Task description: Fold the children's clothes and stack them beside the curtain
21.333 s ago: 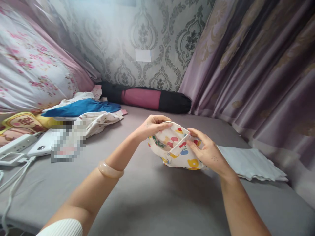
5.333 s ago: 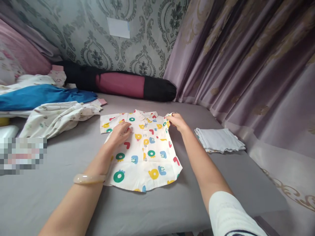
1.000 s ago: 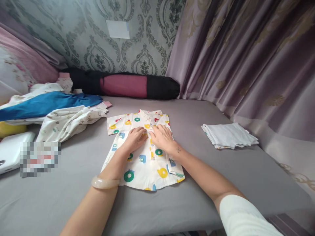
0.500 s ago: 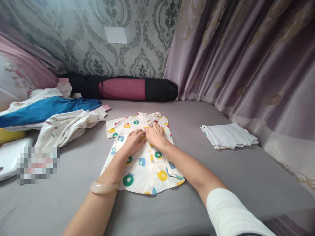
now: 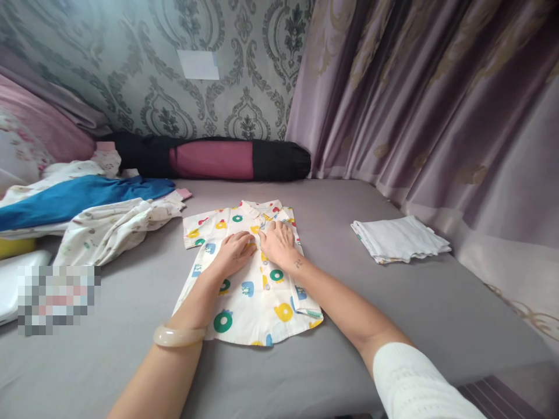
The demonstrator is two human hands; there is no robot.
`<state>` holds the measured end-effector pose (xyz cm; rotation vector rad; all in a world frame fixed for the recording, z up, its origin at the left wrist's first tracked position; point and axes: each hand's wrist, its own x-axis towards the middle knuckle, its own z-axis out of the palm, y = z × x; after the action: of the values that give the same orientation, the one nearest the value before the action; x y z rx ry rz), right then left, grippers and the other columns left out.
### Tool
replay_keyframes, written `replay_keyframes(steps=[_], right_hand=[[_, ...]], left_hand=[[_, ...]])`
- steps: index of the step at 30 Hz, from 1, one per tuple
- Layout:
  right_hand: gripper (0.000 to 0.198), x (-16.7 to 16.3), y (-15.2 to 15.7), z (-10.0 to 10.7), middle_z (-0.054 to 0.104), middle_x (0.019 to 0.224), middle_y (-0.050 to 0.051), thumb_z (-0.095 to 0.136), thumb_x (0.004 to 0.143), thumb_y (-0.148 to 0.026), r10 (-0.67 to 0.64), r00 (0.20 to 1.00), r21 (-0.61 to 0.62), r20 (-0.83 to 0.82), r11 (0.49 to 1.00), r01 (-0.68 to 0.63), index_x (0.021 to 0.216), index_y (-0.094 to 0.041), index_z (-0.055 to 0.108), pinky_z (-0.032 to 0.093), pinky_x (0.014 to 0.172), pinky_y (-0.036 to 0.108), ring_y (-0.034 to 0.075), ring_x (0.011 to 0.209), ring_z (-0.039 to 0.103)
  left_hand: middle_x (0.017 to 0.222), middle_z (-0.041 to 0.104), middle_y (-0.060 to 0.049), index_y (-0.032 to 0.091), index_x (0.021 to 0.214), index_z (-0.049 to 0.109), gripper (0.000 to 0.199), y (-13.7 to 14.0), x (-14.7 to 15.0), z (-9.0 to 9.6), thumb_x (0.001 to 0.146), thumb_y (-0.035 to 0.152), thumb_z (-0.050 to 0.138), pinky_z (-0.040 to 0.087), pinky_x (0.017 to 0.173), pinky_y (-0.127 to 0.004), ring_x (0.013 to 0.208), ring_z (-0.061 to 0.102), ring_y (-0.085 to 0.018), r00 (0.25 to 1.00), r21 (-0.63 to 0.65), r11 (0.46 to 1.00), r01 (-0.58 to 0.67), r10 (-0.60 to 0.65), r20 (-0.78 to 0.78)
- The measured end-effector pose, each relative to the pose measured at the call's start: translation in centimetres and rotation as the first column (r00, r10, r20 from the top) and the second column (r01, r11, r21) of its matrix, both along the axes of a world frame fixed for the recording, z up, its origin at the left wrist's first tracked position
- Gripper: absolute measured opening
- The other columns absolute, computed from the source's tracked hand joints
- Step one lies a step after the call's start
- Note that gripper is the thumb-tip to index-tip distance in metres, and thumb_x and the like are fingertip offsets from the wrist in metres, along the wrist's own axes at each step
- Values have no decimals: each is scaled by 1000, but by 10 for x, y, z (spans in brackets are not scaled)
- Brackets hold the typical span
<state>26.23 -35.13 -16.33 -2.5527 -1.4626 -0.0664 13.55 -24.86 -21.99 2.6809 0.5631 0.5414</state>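
Observation:
A small white short-sleeved shirt with a collar, front buttons and green, yellow, blue and red prints lies face up on the grey sheet. One sleeve sticks out to the left; the right edge looks folded in, with a layer showing under my right wrist. My left hand rests on the chest part, fingers lying on the cloth just left of the button strip. My right hand lies flat below the collar, over the button strip and the right chest, fingers stretched out. Neither hand visibly grips the cloth.
A folded white cloth stack lies to the right on the bed. Loose clothes, a blue garment and a white object are at the left. A black and maroon roll lies along the wall, beside purple curtains.
My right hand has shifted slightly from the button strip toward the right, its fingers flatter, baring more of the collar. My left hand stays nearly in place. The whole view has shifted a little.

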Motion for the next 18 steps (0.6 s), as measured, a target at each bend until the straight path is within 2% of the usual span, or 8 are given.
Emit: replay_keyframes(steps=[8,12,15,18], right_hand=[[52,12,-4,-3,61,119,21,30,100,-42,-1,1000,-34,0,999,1,114,-8,67,38,97,42,31,110,55],[51,25,4,-3,60,123,20,28,101,-37,-7,1000,0,4,1000,7,110,-11,71,36,100,43,31,116,53],[51,37,16,-6,54,137,19,27,101,-35,17,1000,57,-11,998,-16,129,-7,59,30,108,42,30,129,44],[60,48,28,-15,32,156,19,26,101,-38,21,998,58,-52,998,-17,148,-1,35,13,117,41,29,146,22]], left_hand=[[128,62,-11,23,115,59,30,-2,0,1,93,35,42,40,104,-46,120,56,-26,1000,-6,1000,-11,11,5],[125,63,-10,23,112,60,29,-2,0,3,93,34,42,41,104,-44,117,58,-25,1000,-10,1000,-8,8,21],[120,65,-9,23,109,60,27,-1,0,6,93,32,41,43,101,-40,113,60,-23,999,-10,1000,19,-18,32],[118,65,-9,22,108,60,26,-2,0,8,94,30,40,45,98,-39,109,60,-23,999,-13,1000,19,-19,34]])
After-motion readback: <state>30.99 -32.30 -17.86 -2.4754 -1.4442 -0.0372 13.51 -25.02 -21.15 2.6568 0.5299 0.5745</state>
